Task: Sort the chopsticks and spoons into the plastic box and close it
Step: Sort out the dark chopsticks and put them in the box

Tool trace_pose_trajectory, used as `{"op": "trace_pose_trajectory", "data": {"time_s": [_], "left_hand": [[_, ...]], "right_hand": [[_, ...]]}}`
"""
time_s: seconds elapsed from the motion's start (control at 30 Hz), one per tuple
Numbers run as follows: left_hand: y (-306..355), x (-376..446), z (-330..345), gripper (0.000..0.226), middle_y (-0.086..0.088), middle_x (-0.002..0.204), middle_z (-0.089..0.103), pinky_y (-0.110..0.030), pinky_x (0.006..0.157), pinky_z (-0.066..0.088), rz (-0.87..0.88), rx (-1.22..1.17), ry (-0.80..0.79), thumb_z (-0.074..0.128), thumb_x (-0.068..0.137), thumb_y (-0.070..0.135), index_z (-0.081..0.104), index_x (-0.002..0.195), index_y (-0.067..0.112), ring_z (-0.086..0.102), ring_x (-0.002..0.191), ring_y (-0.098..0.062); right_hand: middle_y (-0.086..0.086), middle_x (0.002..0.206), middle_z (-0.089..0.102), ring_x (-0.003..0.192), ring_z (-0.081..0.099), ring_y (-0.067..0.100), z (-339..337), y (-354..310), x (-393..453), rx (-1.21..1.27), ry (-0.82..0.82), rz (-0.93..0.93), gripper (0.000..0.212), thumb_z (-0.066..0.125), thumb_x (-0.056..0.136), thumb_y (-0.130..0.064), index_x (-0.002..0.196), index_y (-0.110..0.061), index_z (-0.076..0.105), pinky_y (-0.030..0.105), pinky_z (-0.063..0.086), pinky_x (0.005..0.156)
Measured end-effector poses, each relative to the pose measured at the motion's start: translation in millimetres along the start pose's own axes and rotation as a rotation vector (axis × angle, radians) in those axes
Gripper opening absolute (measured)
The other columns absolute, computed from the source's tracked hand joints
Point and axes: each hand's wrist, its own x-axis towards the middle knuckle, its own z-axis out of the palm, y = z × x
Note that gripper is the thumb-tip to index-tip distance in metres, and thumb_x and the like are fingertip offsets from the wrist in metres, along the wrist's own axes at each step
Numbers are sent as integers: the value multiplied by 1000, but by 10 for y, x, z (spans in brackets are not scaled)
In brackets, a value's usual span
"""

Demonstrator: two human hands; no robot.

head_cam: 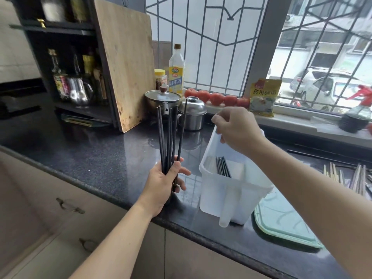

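Observation:
My left hand (165,183) grips a bundle of several black chopsticks (171,133), held upright over the dark counter, left of the box. The translucent white plastic box (231,190) stands on the counter, tipped toward me. My right hand (235,127) holds its far rim at the top. Inside the box lie several dark chopsticks (222,166). The pale green lid (281,222) lies flat on the counter to the right of the box. More chopsticks, light wooden ones (354,178), lie at the right edge.
A wooden cutting board (128,63) leans against a black shelf at the back left. Two steel pots (177,109), an oil bottle (176,71) and tomatoes (217,98) stand by the barred window. The counter's front edge (112,195) runs diagonally, with drawers below.

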Motion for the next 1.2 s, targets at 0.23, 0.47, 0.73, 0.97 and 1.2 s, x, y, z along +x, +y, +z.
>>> {"op": "trace_pose_trajectory", "data": {"time_s": [0.23,0.47,0.73,0.97,1.2], "left_hand": [[5,-28,-9,26,-13,95,77,-27,58,49,29,31,-60,60,98,31,63,114,10,63,61,-22],[5,5,-13,27,-14,84,74,-32,53,49,-26,15,-29,59,99,34,59,107,8,63,56,-25],[-58,76,-20,30,1,58,38,-27,43,26,-46,0,80,57,101,38,56,106,8,28,46,-12],[-31,59,-16,22,-3,65,32,-34,47,21,-34,96,60,48,108,33,40,99,16,24,49,-17],[-53,75,-25,12,-9,77,57,-30,45,31,-29,115,89,43,108,15,42,96,14,39,47,-19]], "right_hand": [[0,82,71,57,66,11,316,-367,-158,62,-278,-76,19,62,100,-30,102,-14,71,14,47,48],[13,81,70,70,66,32,63,-296,-73,307,59,4,28,55,103,-25,88,-3,66,52,57,69],[-1,68,48,59,45,12,-509,-154,84,-335,327,-10,27,44,105,-22,82,-9,52,32,29,53],[10,84,65,60,55,23,74,207,3,-668,-413,272,16,59,89,2,75,-4,52,34,52,60],[9,66,67,45,62,21,163,388,0,-673,-524,338,21,53,95,-5,75,-5,59,26,49,45]]}}
